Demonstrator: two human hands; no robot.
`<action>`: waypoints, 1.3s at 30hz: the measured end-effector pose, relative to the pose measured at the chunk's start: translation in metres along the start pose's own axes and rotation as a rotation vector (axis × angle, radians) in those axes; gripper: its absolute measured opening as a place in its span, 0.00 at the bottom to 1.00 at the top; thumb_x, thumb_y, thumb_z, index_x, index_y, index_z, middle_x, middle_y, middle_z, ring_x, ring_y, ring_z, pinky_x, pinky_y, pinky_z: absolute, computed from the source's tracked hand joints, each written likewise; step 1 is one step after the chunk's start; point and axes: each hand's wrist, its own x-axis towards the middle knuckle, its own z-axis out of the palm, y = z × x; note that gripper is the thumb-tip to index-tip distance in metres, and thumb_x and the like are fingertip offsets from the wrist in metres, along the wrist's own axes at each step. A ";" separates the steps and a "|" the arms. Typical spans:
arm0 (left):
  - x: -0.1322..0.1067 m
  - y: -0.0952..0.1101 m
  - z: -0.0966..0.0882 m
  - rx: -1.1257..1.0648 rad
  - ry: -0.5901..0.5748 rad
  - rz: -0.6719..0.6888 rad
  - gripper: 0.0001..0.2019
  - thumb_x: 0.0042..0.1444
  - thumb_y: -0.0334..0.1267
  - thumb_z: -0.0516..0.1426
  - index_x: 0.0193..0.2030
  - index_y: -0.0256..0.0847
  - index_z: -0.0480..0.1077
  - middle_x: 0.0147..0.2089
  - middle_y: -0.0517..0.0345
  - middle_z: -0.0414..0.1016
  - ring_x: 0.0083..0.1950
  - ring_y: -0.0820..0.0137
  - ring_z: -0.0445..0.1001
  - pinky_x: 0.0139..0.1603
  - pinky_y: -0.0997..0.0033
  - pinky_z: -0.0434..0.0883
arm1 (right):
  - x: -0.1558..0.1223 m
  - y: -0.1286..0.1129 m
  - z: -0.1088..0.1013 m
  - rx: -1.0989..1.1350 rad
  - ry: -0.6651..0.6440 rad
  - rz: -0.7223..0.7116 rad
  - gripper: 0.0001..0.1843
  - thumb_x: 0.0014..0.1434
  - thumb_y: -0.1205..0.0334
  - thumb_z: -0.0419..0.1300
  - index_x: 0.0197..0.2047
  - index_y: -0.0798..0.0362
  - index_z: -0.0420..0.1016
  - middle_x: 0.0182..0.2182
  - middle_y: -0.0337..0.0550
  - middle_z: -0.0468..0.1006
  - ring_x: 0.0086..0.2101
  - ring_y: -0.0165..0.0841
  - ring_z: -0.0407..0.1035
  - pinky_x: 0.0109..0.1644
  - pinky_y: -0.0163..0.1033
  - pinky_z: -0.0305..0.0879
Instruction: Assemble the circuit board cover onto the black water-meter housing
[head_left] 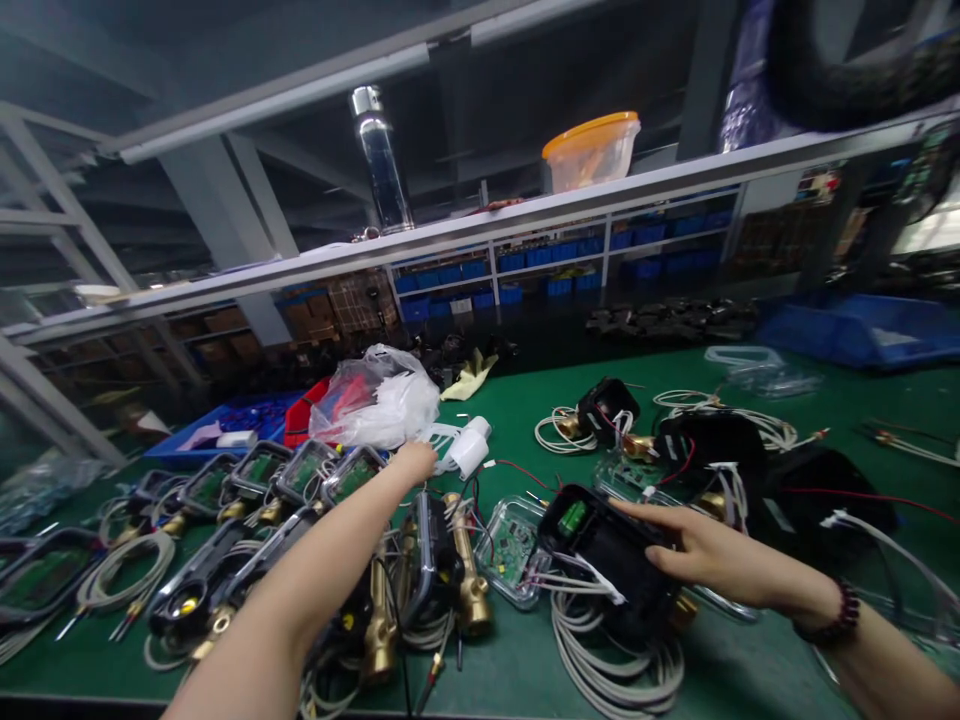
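Note:
My left hand [415, 462] reaches forward over the green bench and is closed on a white cylindrical part [471, 447] with white wires, just in front of a crumpled plastic bag [379, 400]. My right hand [694, 552] lies with its fingers stretched flat on a black meter housing [611, 560], which has a green circuit board showing at its open end and a coil of grey cable [615, 660] under it. A clear plastic cover [514, 550] with a circuit board lies between my two arms.
Several brass-bodied meters [469, 580] and open black housings [225, 570] with cables crowd the left of the green mat [795, 400]. More black units [712, 440] lie at the right. Blue trays [855, 330] stand behind. A shelf above carries a bottle [381, 160] and an orange-lidded tub [592, 150].

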 end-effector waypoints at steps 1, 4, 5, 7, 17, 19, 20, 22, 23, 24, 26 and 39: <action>0.001 -0.003 0.003 -0.009 0.001 -0.005 0.02 0.42 0.27 0.59 0.26 0.35 0.73 0.36 0.45 0.76 0.43 0.58 0.74 0.47 0.62 0.68 | 0.001 -0.004 -0.001 0.003 -0.019 0.007 0.30 0.47 0.64 0.58 0.56 0.50 0.67 0.48 0.42 0.72 0.44 0.40 0.69 0.48 0.41 0.67; 0.002 -0.009 0.006 -0.057 0.041 -0.047 0.03 0.45 0.29 0.58 0.24 0.34 0.72 0.33 0.47 0.75 0.42 0.61 0.74 0.48 0.64 0.67 | 0.006 -0.017 -0.008 -0.016 -0.055 0.008 0.30 0.43 0.64 0.58 0.53 0.51 0.70 0.47 0.42 0.73 0.43 0.41 0.70 0.46 0.40 0.68; 0.002 -0.011 0.005 -0.080 0.071 -0.070 0.04 0.47 0.29 0.57 0.24 0.34 0.71 0.34 0.47 0.75 0.43 0.61 0.74 0.48 0.65 0.67 | 0.009 -0.020 -0.011 -0.032 -0.059 0.008 0.30 0.42 0.65 0.58 0.52 0.51 0.71 0.46 0.43 0.73 0.42 0.41 0.70 0.46 0.40 0.68; 0.002 -0.014 0.001 -0.132 0.161 -0.134 0.05 0.50 0.31 0.55 0.27 0.34 0.71 0.36 0.46 0.75 0.44 0.61 0.73 0.48 0.64 0.67 | 0.014 -0.024 -0.016 -0.047 -0.067 0.009 0.29 0.40 0.67 0.59 0.50 0.51 0.73 0.44 0.42 0.74 0.42 0.42 0.70 0.46 0.40 0.68; -0.012 -0.015 -0.041 -0.484 0.641 -0.337 0.16 0.61 0.37 0.40 0.43 0.35 0.65 0.39 0.50 0.76 0.36 0.70 0.73 0.39 0.72 0.69 | 0.006 -0.002 -0.009 -0.149 0.221 -0.008 0.30 0.45 0.48 0.63 0.52 0.49 0.72 0.48 0.46 0.72 0.47 0.47 0.66 0.54 0.52 0.61; -0.026 0.001 -0.052 -0.547 0.733 -0.190 0.14 0.60 0.38 0.43 0.42 0.36 0.67 0.37 0.52 0.76 0.36 0.71 0.73 0.40 0.71 0.69 | -0.001 -0.007 0.000 -0.199 0.475 -0.073 0.30 0.45 0.44 0.62 0.50 0.49 0.73 0.49 0.47 0.71 0.50 0.47 0.62 0.58 0.54 0.54; -0.037 0.012 -0.057 -0.569 0.789 -0.076 0.13 0.60 0.39 0.45 0.41 0.36 0.68 0.36 0.53 0.76 0.37 0.70 0.73 0.41 0.71 0.69 | -0.005 -0.012 0.006 -0.169 0.561 -0.108 0.29 0.47 0.42 0.61 0.50 0.49 0.73 0.49 0.48 0.70 0.51 0.46 0.61 0.59 0.53 0.52; -0.063 0.039 -0.065 -0.531 0.861 0.187 0.13 0.60 0.40 0.47 0.40 0.37 0.70 0.37 0.53 0.76 0.40 0.69 0.73 0.44 0.69 0.70 | -0.013 -0.026 0.021 0.053 0.568 -0.126 0.32 0.50 0.39 0.58 0.53 0.50 0.70 0.48 0.50 0.70 0.48 0.44 0.64 0.57 0.52 0.56; -0.078 0.054 -0.069 -0.491 0.858 0.320 0.13 0.60 0.39 0.47 0.39 0.38 0.70 0.37 0.53 0.76 0.40 0.70 0.73 0.43 0.69 0.70 | -0.017 -0.033 0.028 0.235 0.496 -0.104 0.36 0.51 0.37 0.56 0.56 0.50 0.66 0.48 0.52 0.70 0.45 0.43 0.66 0.53 0.52 0.60; -0.093 0.068 -0.071 -0.450 0.828 0.457 0.13 0.60 0.38 0.47 0.39 0.38 0.71 0.36 0.53 0.76 0.40 0.70 0.73 0.42 0.69 0.71 | -0.020 -0.040 0.036 0.436 0.399 -0.076 0.40 0.51 0.34 0.54 0.60 0.50 0.60 0.47 0.54 0.70 0.42 0.43 0.68 0.49 0.51 0.64; -0.122 0.092 -0.070 -0.353 0.726 0.704 0.13 0.60 0.33 0.46 0.40 0.40 0.72 0.38 0.53 0.76 0.40 0.71 0.73 0.43 0.70 0.71 | -0.028 -0.049 0.048 0.787 0.222 -0.031 0.45 0.50 0.31 0.51 0.63 0.50 0.53 0.48 0.56 0.70 0.38 0.42 0.70 0.41 0.48 0.68; -0.164 0.145 0.044 -0.361 0.770 0.490 0.15 0.52 0.20 0.48 0.44 0.36 0.65 0.40 0.51 0.74 0.42 0.69 0.71 0.44 0.68 0.72 | -0.065 0.010 0.088 0.098 0.521 -0.050 0.20 0.59 0.46 0.52 0.44 0.51 0.74 0.31 0.45 0.72 0.23 0.31 0.62 0.30 0.39 0.63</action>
